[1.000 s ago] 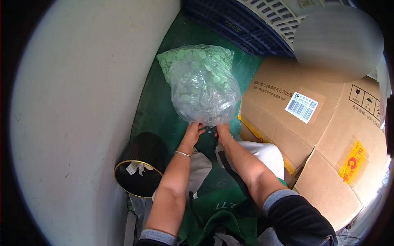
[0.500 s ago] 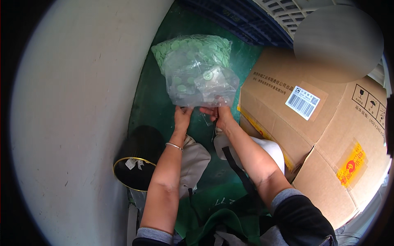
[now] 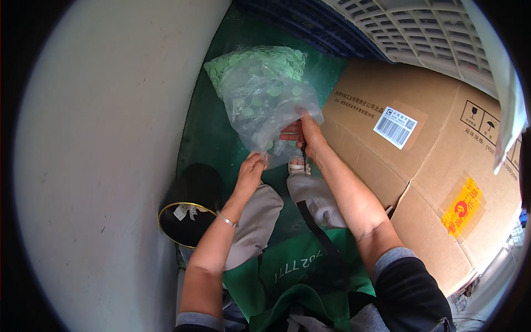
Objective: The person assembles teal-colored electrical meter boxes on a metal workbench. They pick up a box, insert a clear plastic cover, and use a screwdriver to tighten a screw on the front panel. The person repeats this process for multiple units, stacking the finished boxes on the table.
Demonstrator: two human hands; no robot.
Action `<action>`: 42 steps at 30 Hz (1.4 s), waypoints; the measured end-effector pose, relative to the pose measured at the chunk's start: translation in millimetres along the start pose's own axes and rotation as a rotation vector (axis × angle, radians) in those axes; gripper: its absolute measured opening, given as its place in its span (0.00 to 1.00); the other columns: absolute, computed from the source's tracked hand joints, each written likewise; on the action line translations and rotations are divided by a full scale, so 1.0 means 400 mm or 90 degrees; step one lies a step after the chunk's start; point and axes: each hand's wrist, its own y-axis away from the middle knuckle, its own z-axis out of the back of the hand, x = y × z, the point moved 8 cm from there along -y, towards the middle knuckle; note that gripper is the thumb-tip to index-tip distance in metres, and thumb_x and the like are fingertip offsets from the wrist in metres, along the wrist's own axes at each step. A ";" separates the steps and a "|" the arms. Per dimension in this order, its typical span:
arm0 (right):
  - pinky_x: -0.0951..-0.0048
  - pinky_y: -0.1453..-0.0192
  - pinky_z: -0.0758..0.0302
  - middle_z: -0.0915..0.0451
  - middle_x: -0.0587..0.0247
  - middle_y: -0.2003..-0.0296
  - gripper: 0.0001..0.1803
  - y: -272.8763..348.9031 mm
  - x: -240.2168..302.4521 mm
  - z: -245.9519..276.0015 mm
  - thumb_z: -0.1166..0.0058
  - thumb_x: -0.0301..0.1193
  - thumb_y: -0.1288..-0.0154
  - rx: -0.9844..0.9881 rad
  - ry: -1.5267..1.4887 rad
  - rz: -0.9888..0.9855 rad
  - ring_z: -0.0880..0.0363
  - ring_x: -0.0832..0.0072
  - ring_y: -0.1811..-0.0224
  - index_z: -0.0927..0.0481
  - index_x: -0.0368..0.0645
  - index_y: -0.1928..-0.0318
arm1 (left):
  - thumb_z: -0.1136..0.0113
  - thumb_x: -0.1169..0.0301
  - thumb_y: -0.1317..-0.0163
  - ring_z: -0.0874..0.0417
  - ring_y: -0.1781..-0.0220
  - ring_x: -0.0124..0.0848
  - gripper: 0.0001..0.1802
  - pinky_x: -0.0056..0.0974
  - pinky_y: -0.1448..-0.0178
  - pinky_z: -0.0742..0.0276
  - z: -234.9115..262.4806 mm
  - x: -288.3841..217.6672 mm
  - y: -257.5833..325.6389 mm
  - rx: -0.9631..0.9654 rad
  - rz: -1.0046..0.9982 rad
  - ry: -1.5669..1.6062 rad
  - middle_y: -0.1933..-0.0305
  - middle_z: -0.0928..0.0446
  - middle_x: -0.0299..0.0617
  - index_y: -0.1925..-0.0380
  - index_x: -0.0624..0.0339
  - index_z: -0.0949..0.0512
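Note:
A clear plastic bag (image 3: 251, 113) full of pale green round discs (image 3: 260, 62) lies on the green floor ahead of me, its mouth toward me. A few loose discs show through the slack plastic near the mouth. My left hand (image 3: 251, 171) is closed, pinching the bag's near edge between thumb and fingers. Farther up, at the bag's right side, my right hand (image 3: 310, 135) grips the plastic, partly seen through it. A thin dark object (image 3: 303, 148) shows against the right palm; I cannot make out its kind.
A black bin (image 3: 191, 213) with a gold rim and white scraps inside stands left of my legs, beside a pale wall (image 3: 121, 138). Large cardboard boxes (image 3: 381, 160) fill the right. Blue (image 3: 310, 25) and white plastic crates (image 3: 420, 36) stand at the back.
My right hand has moved up and along the bag's right side. My left hand has shifted down and right, stretching the near edge toward me. The bag's mouth now slants.

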 end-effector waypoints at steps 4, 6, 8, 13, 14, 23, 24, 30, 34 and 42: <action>0.78 0.84 0.42 0.18 0.58 0.68 0.28 0.061 0.083 0.014 0.52 0.53 0.38 -0.014 0.231 0.089 0.17 0.73 0.71 0.23 0.37 0.56 | 0.59 0.73 0.40 0.22 0.54 0.42 0.10 0.44 0.44 0.26 0.035 -0.093 0.073 -0.078 0.096 0.471 0.56 0.24 0.50 0.67 0.65 0.27; 0.76 0.83 0.39 0.18 0.60 0.72 0.25 0.075 0.108 0.032 0.48 0.49 0.40 0.003 0.363 0.127 0.18 0.75 0.74 0.22 0.36 0.59 | 0.59 0.74 0.39 0.23 0.48 0.47 0.10 0.48 0.41 0.27 0.076 -0.138 0.082 -0.123 0.092 0.620 0.53 0.24 0.53 0.64 0.64 0.28; 0.72 0.80 0.32 0.18 0.61 0.76 0.22 0.093 0.133 0.060 0.44 0.45 0.42 0.003 0.522 0.186 0.20 0.75 0.79 0.20 0.34 0.67 | 0.59 0.73 0.39 0.26 0.43 0.54 0.10 0.52 0.41 0.27 0.097 -0.125 0.090 -0.145 0.074 0.684 0.53 0.24 0.55 0.61 0.64 0.31; 0.72 0.78 0.29 0.20 0.65 0.79 0.10 0.086 0.115 0.298 0.44 0.33 0.43 -0.291 0.333 0.365 0.24 0.79 0.81 0.18 0.38 0.68 | 0.57 0.71 0.37 0.25 0.45 0.55 0.08 0.55 0.40 0.29 0.126 -0.124 0.104 -0.207 0.081 0.816 0.57 0.23 0.55 0.61 0.63 0.32; 0.73 0.77 0.29 0.20 0.64 0.78 0.10 0.061 0.065 0.305 0.45 0.32 0.43 -0.261 0.307 0.282 0.24 0.78 0.81 0.18 0.38 0.67 | 0.56 0.71 0.37 0.25 0.45 0.54 0.08 0.55 0.40 0.28 0.132 -0.121 0.102 -0.214 0.084 0.841 0.58 0.22 0.54 0.62 0.63 0.32; 0.63 0.55 0.22 0.25 0.53 0.50 0.25 -0.149 -0.294 0.114 0.48 0.32 0.44 0.002 1.091 0.290 0.23 0.59 0.53 0.30 0.51 0.43 | 0.56 0.70 0.36 0.22 0.48 0.50 0.08 0.51 0.46 0.21 0.184 -0.202 0.052 -0.171 0.074 0.960 0.60 0.21 0.50 0.63 0.63 0.30; 0.61 0.52 0.23 0.27 0.53 0.46 0.27 -0.182 -0.320 0.084 0.48 0.33 0.44 0.017 1.153 0.324 0.25 0.56 0.48 0.32 0.53 0.41 | 0.56 0.70 0.36 0.22 0.48 0.50 0.09 0.51 0.47 0.20 0.187 -0.211 0.048 -0.164 0.077 0.963 0.60 0.21 0.50 0.62 0.63 0.30; 0.51 0.36 0.38 0.31 0.62 0.46 0.28 -0.251 -0.388 -0.018 0.54 0.32 0.40 -0.030 1.310 0.629 0.39 0.55 0.37 0.37 0.51 0.38 | 0.57 0.71 0.35 0.22 0.49 0.52 0.09 0.53 0.48 0.20 0.209 -0.250 0.027 -0.139 0.061 1.026 0.58 0.22 0.51 0.62 0.64 0.30; 0.49 0.35 0.40 0.30 0.58 0.43 0.23 -0.267 -0.352 -0.046 0.55 0.34 0.39 0.128 1.209 0.386 0.36 0.57 0.38 0.30 0.47 0.42 | 0.58 0.71 0.34 0.22 0.50 0.51 0.09 0.52 0.48 0.20 0.210 -0.261 0.039 -0.141 0.041 1.038 0.56 0.22 0.50 0.60 0.63 0.30; 0.61 0.45 0.28 0.20 0.58 0.54 0.12 -0.098 -0.222 -0.100 0.51 0.33 0.41 0.099 1.115 0.377 0.23 0.60 0.49 0.20 0.42 0.59 | 0.58 0.69 0.33 0.34 0.77 0.28 0.09 0.36 0.60 0.32 0.169 -0.291 0.010 -0.201 0.085 0.999 0.77 0.35 0.33 0.73 0.55 0.33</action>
